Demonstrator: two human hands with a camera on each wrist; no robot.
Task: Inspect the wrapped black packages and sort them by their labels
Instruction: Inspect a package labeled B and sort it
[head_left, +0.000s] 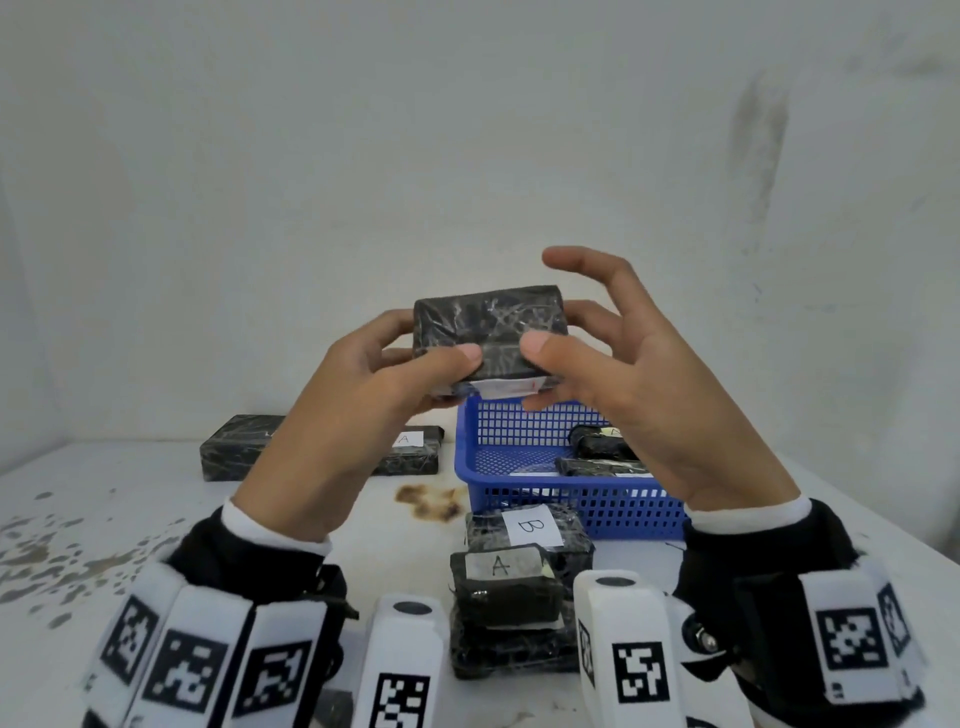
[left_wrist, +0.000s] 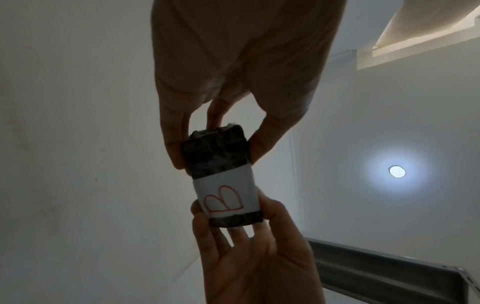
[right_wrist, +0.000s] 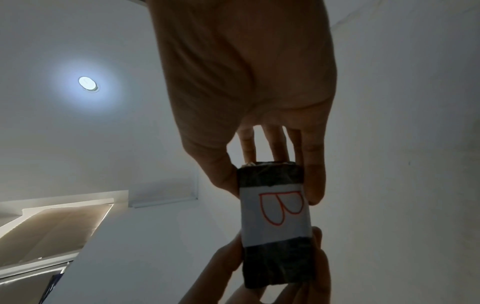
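Above the blue basket (head_left: 524, 431), at the middle of the scene and lifted well clear of the white table (head_left: 130, 499), the person is holding one wrapped black package (head_left: 488, 327) up between both hands for inspection. The left hand (head_left: 363, 384) is gripping the package's left end, thumb pressed on the near face and fingers behind; the right hand (head_left: 623, 374) is pinching the right end with thumb and lower fingers while its index finger is lifting free above. The label (right_wrist: 275, 214) is facing downward, toward the wrist cameras, and is reading as a red-outlined B. So the step in hand appears to be the reading of the label, and the next move probably calls for turning toward wherever the B packages belong. The basket is showing a package marked A (head_left: 602, 441); a package marked B (head_left: 530, 530) is sitting near, at the front of the table, touching the A-labelled package (head_left: 504, 587) stacked just in front of it. Two more packages (head_left: 234, 452) are lying far left.
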